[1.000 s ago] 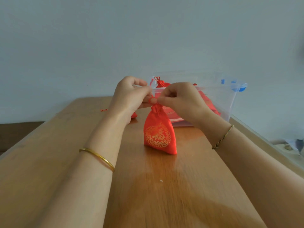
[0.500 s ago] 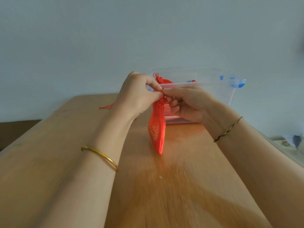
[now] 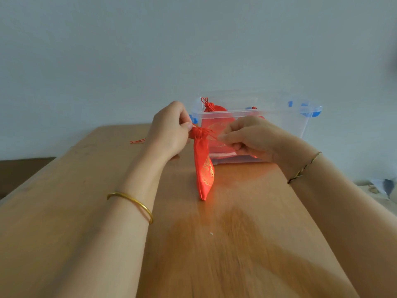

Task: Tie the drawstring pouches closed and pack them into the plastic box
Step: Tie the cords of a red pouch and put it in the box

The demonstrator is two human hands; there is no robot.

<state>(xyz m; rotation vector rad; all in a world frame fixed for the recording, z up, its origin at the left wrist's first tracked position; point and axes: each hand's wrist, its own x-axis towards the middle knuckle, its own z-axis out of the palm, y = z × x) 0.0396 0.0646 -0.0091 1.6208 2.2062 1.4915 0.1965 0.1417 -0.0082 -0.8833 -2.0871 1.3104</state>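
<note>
A red drawstring pouch (image 3: 204, 171) with gold print hangs edge-on, its bottom tip touching the wooden table (image 3: 236, 233). My left hand (image 3: 169, 130) pinches the gathered neck and string on the left side. My right hand (image 3: 249, 136) pinches the thin red string on the right, a short way from the neck. Behind them stands a clear plastic box (image 3: 279, 123) with blue clips. Inside it sits a tied red pouch (image 3: 214, 117), and part of a second red pouch shows behind my right hand.
A loose red string end (image 3: 137, 141) lies on the table left of my left hand; what it belongs to is hidden by my wrist. A pale wall rises close behind the box. The table's right edge runs near my right forearm.
My hands have drawn apart, the right one moving right with the string. The pouch, face-on a second ago, has turned edge-on, and its neck looks more gathered.
</note>
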